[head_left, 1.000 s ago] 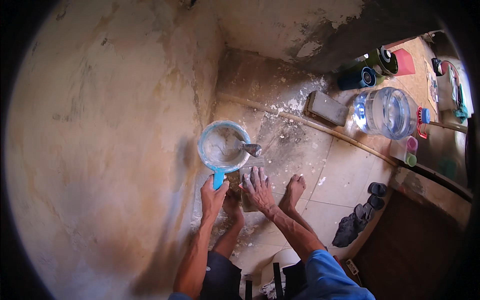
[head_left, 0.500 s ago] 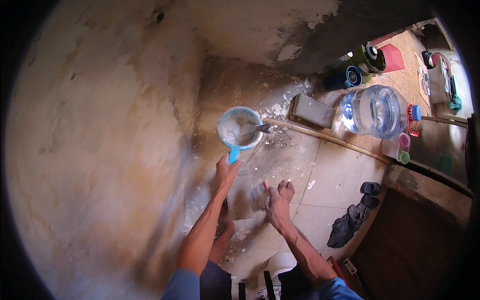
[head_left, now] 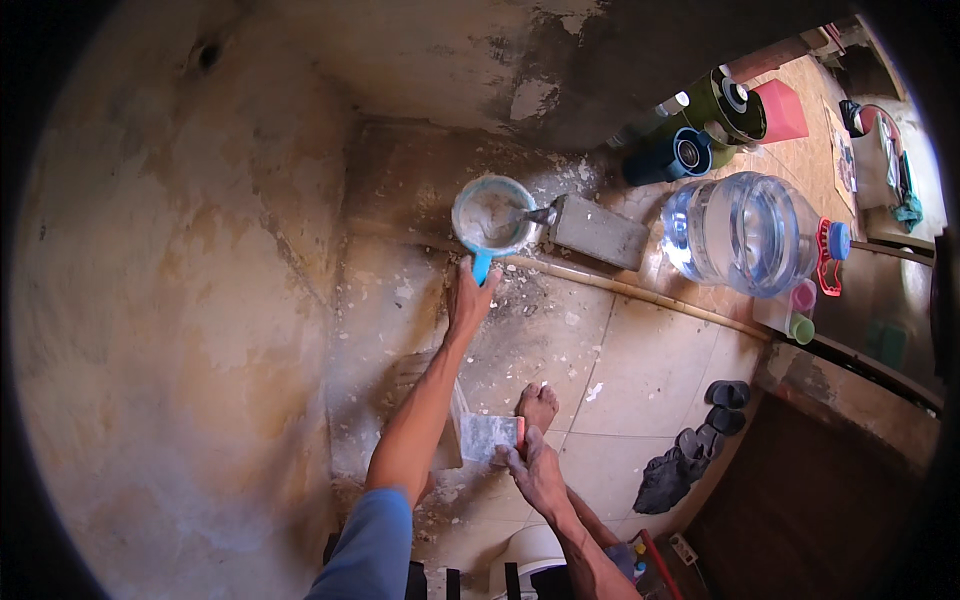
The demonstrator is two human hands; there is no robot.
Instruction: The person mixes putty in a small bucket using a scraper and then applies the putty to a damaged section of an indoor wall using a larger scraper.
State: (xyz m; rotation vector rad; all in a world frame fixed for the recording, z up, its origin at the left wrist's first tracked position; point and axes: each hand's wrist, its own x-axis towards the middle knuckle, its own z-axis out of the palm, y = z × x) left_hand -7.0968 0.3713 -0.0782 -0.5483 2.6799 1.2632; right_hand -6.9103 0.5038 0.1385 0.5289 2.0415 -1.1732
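Observation:
My left hand (head_left: 470, 300) grips the handle of a light-blue dipper (head_left: 482, 266), stretched forward over the raised ledge by the wall. Whitish paste coats the dipper's inside, and a small metal-bladed tool (head_left: 541, 215) leans across its right rim. Lower down, my right hand (head_left: 540, 480) is closed on the reddish-orange edge of a wide, flat scraper (head_left: 490, 437). The scraper's pale, smeared blade points left, beside my bare foot (head_left: 538, 405). A grey block (head_left: 598, 232) lies just right of the dipper.
A large clear water bottle (head_left: 745, 235) lies on its side at the right. Beyond it stand a blue container (head_left: 665, 160) and a pink one (head_left: 780, 110). Dark sandals (head_left: 728, 394) sit on the floor tiles. The stained wall (head_left: 200, 300) fills the left.
My left hand has carried the dipper forward, closer to the grey block. My right hand and the scraper have come lower and nearer to me. The view has shifted somewhat.

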